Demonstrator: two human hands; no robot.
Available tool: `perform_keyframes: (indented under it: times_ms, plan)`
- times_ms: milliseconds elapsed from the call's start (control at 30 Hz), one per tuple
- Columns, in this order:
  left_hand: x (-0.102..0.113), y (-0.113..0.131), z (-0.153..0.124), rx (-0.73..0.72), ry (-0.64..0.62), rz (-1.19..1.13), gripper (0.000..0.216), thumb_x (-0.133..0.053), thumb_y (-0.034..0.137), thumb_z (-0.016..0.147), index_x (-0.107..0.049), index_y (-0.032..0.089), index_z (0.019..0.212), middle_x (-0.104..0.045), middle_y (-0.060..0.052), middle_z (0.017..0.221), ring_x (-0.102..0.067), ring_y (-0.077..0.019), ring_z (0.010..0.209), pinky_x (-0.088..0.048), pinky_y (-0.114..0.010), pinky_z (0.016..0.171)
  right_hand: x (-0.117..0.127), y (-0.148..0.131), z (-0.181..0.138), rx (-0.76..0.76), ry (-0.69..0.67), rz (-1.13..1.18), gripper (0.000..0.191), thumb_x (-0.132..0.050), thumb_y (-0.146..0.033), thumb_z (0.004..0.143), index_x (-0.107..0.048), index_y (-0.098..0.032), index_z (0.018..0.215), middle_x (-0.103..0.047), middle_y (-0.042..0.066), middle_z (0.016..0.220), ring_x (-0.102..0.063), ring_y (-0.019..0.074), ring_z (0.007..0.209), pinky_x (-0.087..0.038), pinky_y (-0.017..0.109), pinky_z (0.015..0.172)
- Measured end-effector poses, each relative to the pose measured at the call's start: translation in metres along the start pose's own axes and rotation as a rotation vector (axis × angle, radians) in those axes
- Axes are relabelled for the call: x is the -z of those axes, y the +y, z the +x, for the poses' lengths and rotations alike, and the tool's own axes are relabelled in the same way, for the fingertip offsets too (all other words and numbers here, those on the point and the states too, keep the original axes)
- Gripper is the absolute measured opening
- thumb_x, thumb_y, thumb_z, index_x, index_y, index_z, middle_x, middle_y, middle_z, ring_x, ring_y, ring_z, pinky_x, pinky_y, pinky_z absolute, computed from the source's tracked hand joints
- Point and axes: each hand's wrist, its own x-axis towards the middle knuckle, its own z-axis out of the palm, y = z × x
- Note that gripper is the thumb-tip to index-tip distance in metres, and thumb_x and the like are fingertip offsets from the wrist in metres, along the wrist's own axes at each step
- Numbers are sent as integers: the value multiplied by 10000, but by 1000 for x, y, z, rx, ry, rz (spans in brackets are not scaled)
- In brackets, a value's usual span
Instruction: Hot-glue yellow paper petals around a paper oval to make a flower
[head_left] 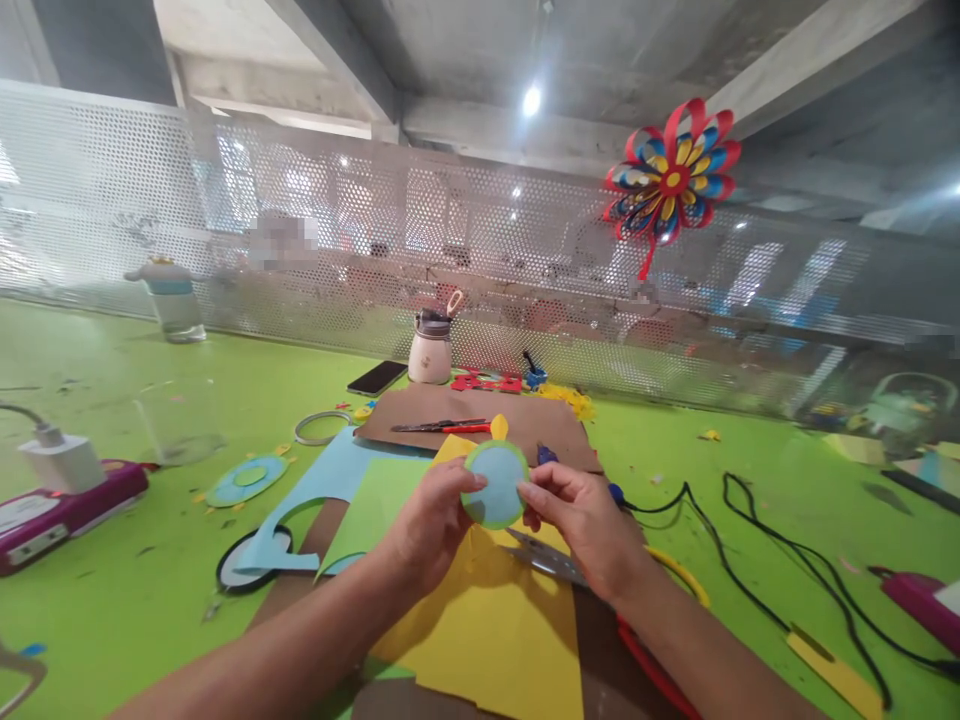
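Observation:
Between my hands I see a round paper disc (pixel 496 484), light blue in the middle with a green rim. One small yellow paper petal (pixel 499 428) sticks up from its top edge. The thumb of my left hand (pixel 439 515) presses on the disc's left side, its fingers behind. My right hand (pixel 581 510) pinches the right edge between thumb and fingers. Under the right hand lie scissors (pixel 551 560) with a bare metal blade. Yellow paper (pixel 495 640) lies below both hands, and green paper (pixel 379 505) and cut light blue paper (pixel 315 490) are to the left.
A brown cardboard sheet (pixel 555 425) bears a red-handled tool (pixel 465 428). Behind stand a white bottle (pixel 430 352) and a phone (pixel 377 377). Left are a blue paper ring (pixel 247 482) and a purple power strip (pixel 75 520). A black cable (pixel 739 570) runs right.

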Motion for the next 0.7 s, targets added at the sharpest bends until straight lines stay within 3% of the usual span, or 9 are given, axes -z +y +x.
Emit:
perform_keyframes:
  times_ms: [267,433,567,700]
  plan:
    - [-3,-9,5,78,45,51,148,-701,266,715,-678,119,718,-665,-35,688,-570,-121,628,-449,-217,634,-3,1,-3,47,17,-110,247,-664,-393,753,-622,-149,749,-580,-18,578,-515,108,550,-422,237,562]
    - [0,7,16,-93,212,144,186,-745,260,663,-695,113,766,-696,-49,765,-605,-145,706,-465,-238,691,10,3,6,109,75,-223,306,-586,-445,802,-632,-145,765,-613,15,651,-558,133,603,-459,266,606]
    - [8,21,26,-245,278,188,204,-742,241,654,-691,117,807,-710,-47,820,-629,-155,743,-482,-265,747,14,12,9,130,35,-580,213,-593,-337,801,-635,-145,718,-605,19,649,-544,145,614,-427,274,593]
    - [10,20,30,-270,310,184,191,-728,209,656,-665,106,803,-701,-52,769,-656,-175,701,-513,-322,756,8,10,5,209,-104,-883,112,-586,-177,786,-637,-146,691,-628,45,733,-558,156,692,-418,283,653]
